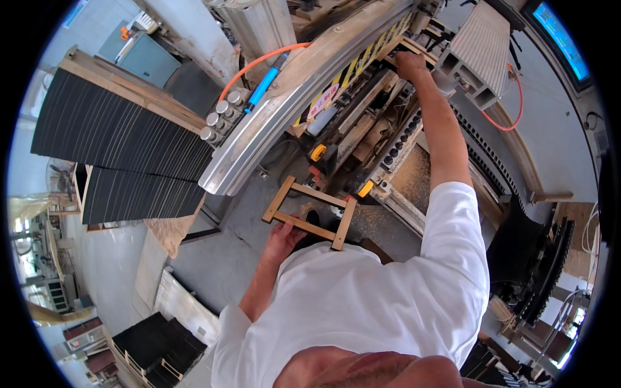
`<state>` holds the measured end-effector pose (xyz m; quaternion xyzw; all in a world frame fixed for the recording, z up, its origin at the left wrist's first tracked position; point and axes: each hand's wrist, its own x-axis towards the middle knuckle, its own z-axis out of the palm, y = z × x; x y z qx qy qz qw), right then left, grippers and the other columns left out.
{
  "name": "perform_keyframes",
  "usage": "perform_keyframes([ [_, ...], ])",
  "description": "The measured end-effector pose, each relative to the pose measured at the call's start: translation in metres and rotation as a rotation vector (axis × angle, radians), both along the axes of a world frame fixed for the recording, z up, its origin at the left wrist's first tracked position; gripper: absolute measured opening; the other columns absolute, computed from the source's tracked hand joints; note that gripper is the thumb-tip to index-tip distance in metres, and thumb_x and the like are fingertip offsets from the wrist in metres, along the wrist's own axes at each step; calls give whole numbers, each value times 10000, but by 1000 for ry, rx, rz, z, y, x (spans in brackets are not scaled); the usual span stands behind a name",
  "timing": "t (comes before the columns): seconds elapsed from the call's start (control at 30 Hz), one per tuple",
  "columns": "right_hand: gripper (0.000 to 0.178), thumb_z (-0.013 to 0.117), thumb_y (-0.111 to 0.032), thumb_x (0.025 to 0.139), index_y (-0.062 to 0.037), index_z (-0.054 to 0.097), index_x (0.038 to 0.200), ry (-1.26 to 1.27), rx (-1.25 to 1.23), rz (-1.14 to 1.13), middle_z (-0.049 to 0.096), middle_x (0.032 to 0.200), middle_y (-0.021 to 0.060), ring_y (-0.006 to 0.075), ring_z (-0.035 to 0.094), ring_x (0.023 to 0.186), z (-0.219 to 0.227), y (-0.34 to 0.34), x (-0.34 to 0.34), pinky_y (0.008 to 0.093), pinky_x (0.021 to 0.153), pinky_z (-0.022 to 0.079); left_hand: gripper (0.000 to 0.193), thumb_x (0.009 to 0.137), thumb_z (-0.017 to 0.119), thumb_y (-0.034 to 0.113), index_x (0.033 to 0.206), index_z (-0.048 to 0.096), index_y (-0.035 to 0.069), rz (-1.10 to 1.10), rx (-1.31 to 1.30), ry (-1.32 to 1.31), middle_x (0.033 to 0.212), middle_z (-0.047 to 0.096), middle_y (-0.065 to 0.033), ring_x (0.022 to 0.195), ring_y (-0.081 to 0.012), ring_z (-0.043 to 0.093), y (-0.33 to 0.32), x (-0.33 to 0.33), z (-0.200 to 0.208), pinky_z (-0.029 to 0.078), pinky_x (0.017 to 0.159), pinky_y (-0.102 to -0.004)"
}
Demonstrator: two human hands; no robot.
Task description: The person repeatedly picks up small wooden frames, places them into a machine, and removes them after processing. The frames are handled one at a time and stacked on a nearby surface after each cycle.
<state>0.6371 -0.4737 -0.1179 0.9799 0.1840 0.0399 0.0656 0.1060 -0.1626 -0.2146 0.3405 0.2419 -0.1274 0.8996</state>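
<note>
The left hand (279, 239) has its fingers closed on the lower rail of a small wooden frame (310, 228), near the rail's left end; the frame hangs in front of the person's waist, over the floor, short of the machine (284, 97). Some of those fingers are hidden behind the wood, and the dark shapes seen through the frame's opening are hard to make out. The right hand (412, 66) reaches to the machine's far end, beside pale strips of wood (414, 46) — its fingertips are turned away, so whether they grip anything cannot be told. The dark round rim of the view cuts off the screen (561, 42) at upper right and the stack of black slats (123, 123) at left. As for writing, a white label (323, 101) with red marks sits on the yellow-and-black striped band (356, 68), and the blue screen shows lines too small to make out.
</note>
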Motion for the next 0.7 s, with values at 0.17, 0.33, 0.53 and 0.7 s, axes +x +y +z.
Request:
perform_keyframes([
  [0.17, 244, 599, -73, 783, -100, 623, 1025, 46, -32, 1, 671, 1018, 115, 333, 627, 997, 9, 4, -2, 574, 881, 410, 379, 947, 575, 266, 1222, 520, 12, 90, 17, 8, 1128, 614, -105, 1053, -222, 613, 3, -6, -4, 525, 910, -365],
  [0.33, 227, 630, -80, 790, -103, 617, 1016, 79, -84, -2, 666, 983, 109, 349, 621, 988, 16, 14, -8, 616, 912, 388, 414, 938, 590, 271, 1225, 513, -17, 162, 104, 3, 1118, 612, -116, 1048, -234, 614, 16, -9, -5, 519, 915, -372],
  [0.53, 246, 609, -168, 785, -110, 601, 1024, -9, 13, 23, 669, 1015, 138, 347, 631, 984, -6, -2, 8, 559, 842, 456, 419, 950, 560, 238, 1262, 482, -30, 229, 335, 38, 1152, 606, -122, 1054, -218, 608, 40, -20, -2, 515, 909, -348],
  [0.7, 343, 655, -185, 788, -124, 558, 1111, 64, -181, 15, 646, 1088, 131, 310, 604, 1059, -4, 5, 13, 481, 842, 498, 416, 960, 531, 232, 1286, 455, -15, 293, 591, 36, 1152, 613, -123, 1055, -219, 608, 74, -40, 32, 521, 883, -340],
])
